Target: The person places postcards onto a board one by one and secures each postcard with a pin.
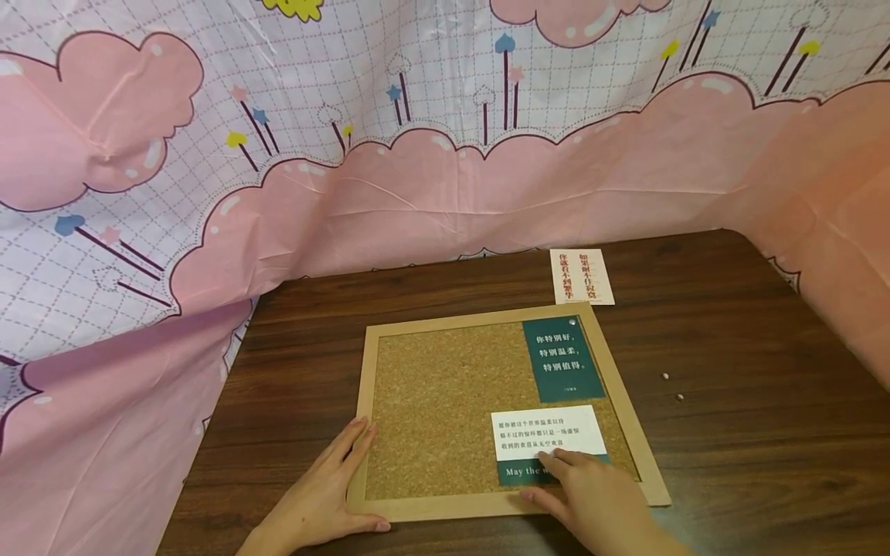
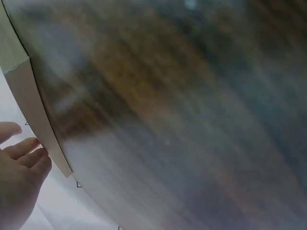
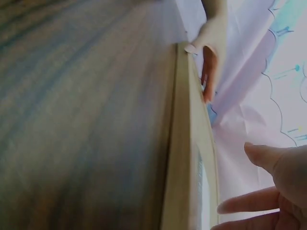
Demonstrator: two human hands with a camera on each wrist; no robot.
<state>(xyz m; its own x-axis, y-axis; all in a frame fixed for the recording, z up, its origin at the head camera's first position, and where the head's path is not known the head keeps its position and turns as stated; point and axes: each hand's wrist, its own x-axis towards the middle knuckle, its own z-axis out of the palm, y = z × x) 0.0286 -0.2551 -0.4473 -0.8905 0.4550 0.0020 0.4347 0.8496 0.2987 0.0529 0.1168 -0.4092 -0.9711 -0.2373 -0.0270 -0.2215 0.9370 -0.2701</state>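
A wood-framed cork board (image 1: pixel 445 401) lies on the table. My left hand (image 1: pixel 321 494) holds its near left corner, thumb along the bottom edge and fingers against the left side. Over the board's lower right is my right hand (image 1: pixel 591 490), fingertips resting on a white and green card (image 1: pixel 542 428) and thumb near the bottom frame. That hand's fingers look straight and spread in the right wrist view; part of the card is hidden beneath them. A dark green card (image 1: pixel 563 371) sits at the board's upper right, with a small pushpin (image 1: pixel 573 322) in its top right corner.
Two small pushpins (image 1: pixel 665 376) lie on the brown wooden table (image 1: pixel 737 432) right of the board. Behind the board is a white card with red characters (image 1: pixel 582 278). A pink and white patterned curtain (image 1: pixel 445 185) hangs along the table's back and sides.
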